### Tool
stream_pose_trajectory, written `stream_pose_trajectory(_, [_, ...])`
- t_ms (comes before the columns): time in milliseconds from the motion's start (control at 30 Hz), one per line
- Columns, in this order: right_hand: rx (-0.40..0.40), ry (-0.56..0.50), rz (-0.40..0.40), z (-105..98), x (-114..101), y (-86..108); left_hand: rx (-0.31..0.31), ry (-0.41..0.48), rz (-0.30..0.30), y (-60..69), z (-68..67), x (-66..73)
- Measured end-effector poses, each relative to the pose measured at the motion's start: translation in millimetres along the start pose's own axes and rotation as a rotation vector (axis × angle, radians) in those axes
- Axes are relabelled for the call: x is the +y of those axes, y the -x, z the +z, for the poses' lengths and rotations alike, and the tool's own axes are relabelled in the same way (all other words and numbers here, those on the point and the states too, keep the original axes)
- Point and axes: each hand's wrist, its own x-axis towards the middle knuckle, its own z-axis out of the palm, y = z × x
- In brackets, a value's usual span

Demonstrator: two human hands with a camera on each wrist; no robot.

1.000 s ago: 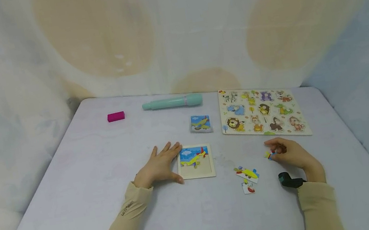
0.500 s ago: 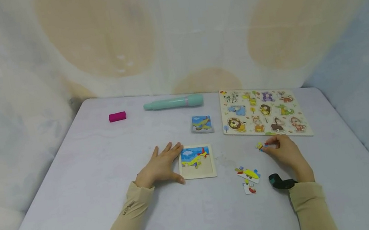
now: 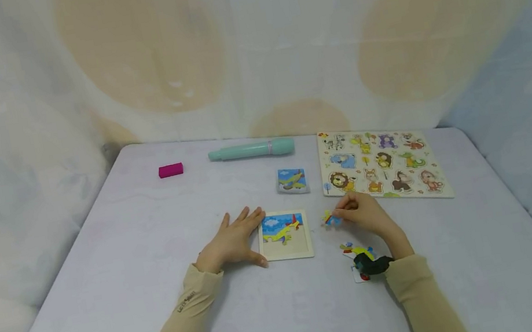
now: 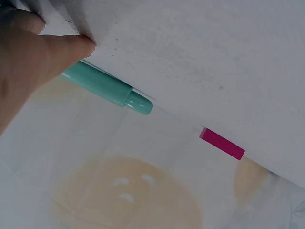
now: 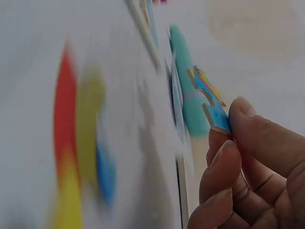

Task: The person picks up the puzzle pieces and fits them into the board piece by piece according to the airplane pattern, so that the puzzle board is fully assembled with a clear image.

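The right hand (image 3: 366,214) has its grip pinched, thumb against fingers, on one end of a small jigsaw piece (image 3: 330,219), blue with yellow and red, just to the right of the wooden tray (image 3: 309,235) and apart from it. The left hand (image 3: 229,245) has its grip released, fingers spread, fingertips at the tray's left edge. Held by one end, the thin piece could swivel or slip if its far end catches the rim. Offered at the wrong angle and forced, it might lift the sections already laid along the tray's top. If the left fingers only rest there lightly, such a push could also skid the tray across the surface (image 3: 271,323). The black wrist camera (image 3: 371,265) partly hides the loose pieces (image 3: 362,251); whether it touches them I can't tell, but a low sweep could scatter them.
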Motion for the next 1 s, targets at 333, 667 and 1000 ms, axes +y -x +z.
stream_pose_trajectory(333, [-0.052,0.064,-0.062,55.8,-30.4,-11.1,-0.002,-0.003,-0.003,2.0,-2.9,4.9])
stream_pose_trajectory(667, [0.059,0.177,-0.03,71.3,-39.5,-3.2,-0.001,-0.011,0.008,0.6,-3.5,7.6])
stream_pose_trajectory(1000, [0.03,0.13,-0.035,69.4,-37.6,-2.0,-0.005,-0.013,0.01,1.8,-4.3,7.6])
